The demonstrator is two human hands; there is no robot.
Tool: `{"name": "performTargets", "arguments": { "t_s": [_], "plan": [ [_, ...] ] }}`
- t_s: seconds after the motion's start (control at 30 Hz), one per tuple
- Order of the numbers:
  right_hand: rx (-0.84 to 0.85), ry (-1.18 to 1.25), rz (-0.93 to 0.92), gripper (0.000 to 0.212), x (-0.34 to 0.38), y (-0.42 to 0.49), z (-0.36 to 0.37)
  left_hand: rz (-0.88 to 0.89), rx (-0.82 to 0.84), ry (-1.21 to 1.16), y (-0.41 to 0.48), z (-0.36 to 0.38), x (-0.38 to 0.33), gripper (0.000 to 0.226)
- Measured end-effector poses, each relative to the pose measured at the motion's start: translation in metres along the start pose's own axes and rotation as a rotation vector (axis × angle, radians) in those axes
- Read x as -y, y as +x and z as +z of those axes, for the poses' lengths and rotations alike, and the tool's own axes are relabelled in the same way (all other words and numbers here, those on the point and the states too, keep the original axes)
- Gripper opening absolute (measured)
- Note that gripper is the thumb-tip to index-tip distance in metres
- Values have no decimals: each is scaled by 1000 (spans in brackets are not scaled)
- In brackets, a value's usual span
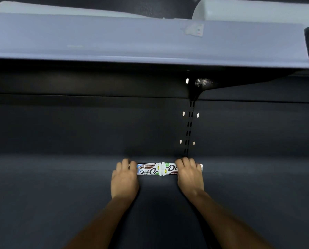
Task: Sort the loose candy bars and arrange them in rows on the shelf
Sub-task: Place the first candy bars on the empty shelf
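Two white candy bars lie end to end at the back of the dark shelf (pixel 60 203), against the rear panel. The left candy bar (pixel 148 169) shows dark lettering upside down. The right candy bar (pixel 169 169) is partly covered. My left hand (pixel 124 178) rests palm down on the left bar's left end, fingers curled over it. My right hand (pixel 189 176) lies on the right bar, covering most of it; only the wrapper's right tip (pixel 201 168) shows past the fingers.
A pale grey upper shelf (pixel 132 42) overhangs the space above. A slotted upright (pixel 188 126) with a bracket (pixel 202 83) runs down the back panel just right of centre. The dark shelf surface extends to both sides.
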State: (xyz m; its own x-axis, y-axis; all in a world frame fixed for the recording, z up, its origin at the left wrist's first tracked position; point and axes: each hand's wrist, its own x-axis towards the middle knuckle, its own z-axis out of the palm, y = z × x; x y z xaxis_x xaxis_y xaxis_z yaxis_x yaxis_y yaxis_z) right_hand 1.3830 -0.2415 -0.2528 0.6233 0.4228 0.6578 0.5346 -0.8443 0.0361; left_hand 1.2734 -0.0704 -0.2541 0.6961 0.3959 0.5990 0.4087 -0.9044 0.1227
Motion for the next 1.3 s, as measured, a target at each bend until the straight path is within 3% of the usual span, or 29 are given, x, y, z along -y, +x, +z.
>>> {"name": "performTargets", "arguments": {
  "t_s": [0.27,0.5,0.83,0.9,1.13,1.3],
  "plan": [
    [3,59,16,49,-1,2,8,214,25,35,15,6,-16,46],
    [-19,110,0,44,-1,-1,6,235,84,57,20,12,-23,49],
    [-61,239,-82,39,12,-5,-3,217,102,101,28,-9,-20,29],
    [-45,291,-92,39,20,-4,-7,149,88,-7,30,-20,-18,15],
    [83,526,-107,68,53,-2,-11,-22,-18,-347,34,-47,-21,26],
    [102,604,-45,56,70,-3,-13,-246,60,-758,26,-49,-17,35]
  ]
}}
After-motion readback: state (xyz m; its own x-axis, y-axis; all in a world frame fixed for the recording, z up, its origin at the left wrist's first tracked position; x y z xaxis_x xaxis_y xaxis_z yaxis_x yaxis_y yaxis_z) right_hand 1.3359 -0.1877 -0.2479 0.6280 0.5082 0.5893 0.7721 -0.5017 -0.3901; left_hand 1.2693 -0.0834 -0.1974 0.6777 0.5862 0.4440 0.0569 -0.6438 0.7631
